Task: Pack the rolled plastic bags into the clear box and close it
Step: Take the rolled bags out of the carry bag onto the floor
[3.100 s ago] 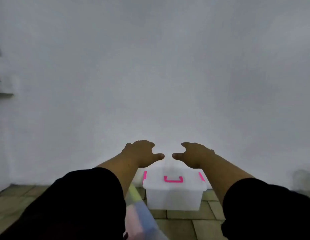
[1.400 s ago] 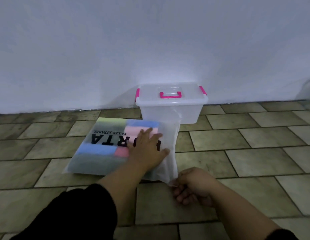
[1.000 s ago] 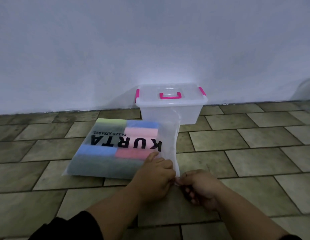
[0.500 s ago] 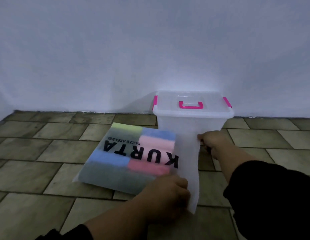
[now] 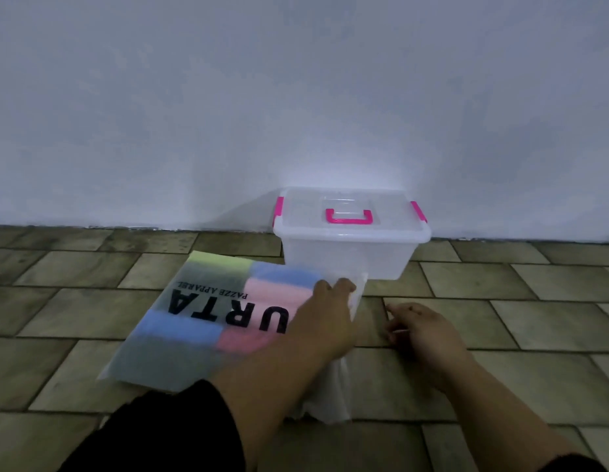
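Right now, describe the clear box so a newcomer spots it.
Follow the white wall down to the tiled floor. The clear box stands at its foot, behind the flat printed bag. Only it has pink latches and a pink handle.

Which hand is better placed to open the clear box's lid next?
Probably the right hand: it holds nothing on the floor near the clear box, while the left hand rests on the printed pouch.

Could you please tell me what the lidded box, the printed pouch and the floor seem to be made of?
Lidded box: likely rigid, smooth translucent plastic; milky see-through walls, pink clips.
Printed pouch: probably thin frosted plastic film; coloured blocks show dimly through it.
Floor: seemingly matte stone or ceramic tiles, mottled, with visible joints.
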The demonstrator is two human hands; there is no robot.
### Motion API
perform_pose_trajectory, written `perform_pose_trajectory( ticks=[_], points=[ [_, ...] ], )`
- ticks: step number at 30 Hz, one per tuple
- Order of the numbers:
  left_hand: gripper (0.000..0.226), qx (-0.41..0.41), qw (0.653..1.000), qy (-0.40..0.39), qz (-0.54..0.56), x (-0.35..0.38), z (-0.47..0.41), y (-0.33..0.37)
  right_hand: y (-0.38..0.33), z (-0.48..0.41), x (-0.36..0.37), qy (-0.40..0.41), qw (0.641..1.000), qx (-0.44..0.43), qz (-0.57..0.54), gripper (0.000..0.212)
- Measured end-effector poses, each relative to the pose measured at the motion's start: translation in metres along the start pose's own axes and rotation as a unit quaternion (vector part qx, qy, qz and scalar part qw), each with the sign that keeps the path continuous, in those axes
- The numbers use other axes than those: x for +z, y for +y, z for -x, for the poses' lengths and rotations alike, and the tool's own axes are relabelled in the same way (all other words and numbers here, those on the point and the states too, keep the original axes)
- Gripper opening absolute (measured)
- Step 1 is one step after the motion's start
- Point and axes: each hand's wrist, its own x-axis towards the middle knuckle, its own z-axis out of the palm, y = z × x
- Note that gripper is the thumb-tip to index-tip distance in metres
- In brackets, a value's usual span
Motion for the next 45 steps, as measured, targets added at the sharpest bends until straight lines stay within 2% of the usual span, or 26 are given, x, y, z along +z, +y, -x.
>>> perform_pose_trajectory(
  ticks=[2, 5, 7, 9, 11, 15, 19, 22, 25, 29, 33, 37, 40, 45],
  points=[
    [0.056, -0.013, 0.999, 0.000, 0.047, -0.022, -0.002, -0.011, 0.008, 0.022, 0.005, 0.014, 0.991, -0.080, 0.102, 0.012],
    [0.048, -0.023, 0.997, 0.021, 0.076, -0.053, 0.002, -0.023, 0.001, 0.050, 0.031, -0.070, 0.952, -0.247, 0.165, 0.044],
    [0.044, -0.033, 0.996, 0.027, 0.075, -0.069, 0.006, -0.027, -0.005, 0.060, 0.055, -0.140, 0.910, -0.312, 0.236, 0.051],
    [0.043, -0.031, 0.998, 0.039, 0.033, -0.082, 0.011, -0.032, -0.003, 0.061, 0.071, -0.154, 0.866, -0.328, 0.346, 0.050],
    [0.043, -0.032, 0.998, 0.053, 0.006, -0.095, 0.018, -0.042, 0.008, 0.055, 0.068, -0.139, 0.833, -0.315, 0.433, 0.037],
    [0.042, -0.043, 0.998, 0.054, -0.010, -0.107, 0.028, -0.063, 0.031, 0.047, 0.045, -0.136, 0.810, -0.312, 0.478, 0.016],
    [0.043, -0.036, 0.990, 0.006, -0.135, -0.088, 0.030, -0.064, 0.027, 0.050, 0.032, -0.169, 0.827, -0.262, 0.468, 0.015],
    [0.039, -0.020, 0.982, 0.051, -0.181, -0.072, 0.030, -0.069, 0.002, 0.046, 0.031, -0.188, 0.891, -0.211, 0.354, 0.029],
    [0.047, -0.028, 0.989, 0.022, -0.142, -0.055, 0.037, -0.077, -0.020, 0.032, 0.048, -0.151, 0.927, -0.182, 0.290, 0.017],
    [0.062, -0.039, 0.986, 0.000, -0.163, -0.031, 0.047, -0.091, -0.029, 0.017, 0.083, -0.138, 0.934, -0.120, 0.308, 0.008],
    [0.062, -0.051, 0.985, 0.012, -0.166, -0.022, 0.050, -0.094, -0.029, 0.013, 0.103, -0.106, 0.935, -0.044, 0.335, 0.027],
    [0.071, -0.055, 0.984, 0.018, -0.168, -0.020, 0.050, -0.093, -0.016, 0.027, 0.095, -0.074, 0.964, -0.098, 0.237, 0.042],
    [0.094, -0.047, 0.985, 0.028, -0.162, -0.019, 0.050, -0.094, -0.009, 0.031, 0.092, -0.081, 0.967, -0.107, 0.219, 0.031],
    [0.104, -0.045, 0.985, 0.036, -0.163, -0.019, 0.050, -0.095, -0.010, 0.032, 0.087, -0.126, 0.976, -0.098, 0.150, 0.026]
  ],
)
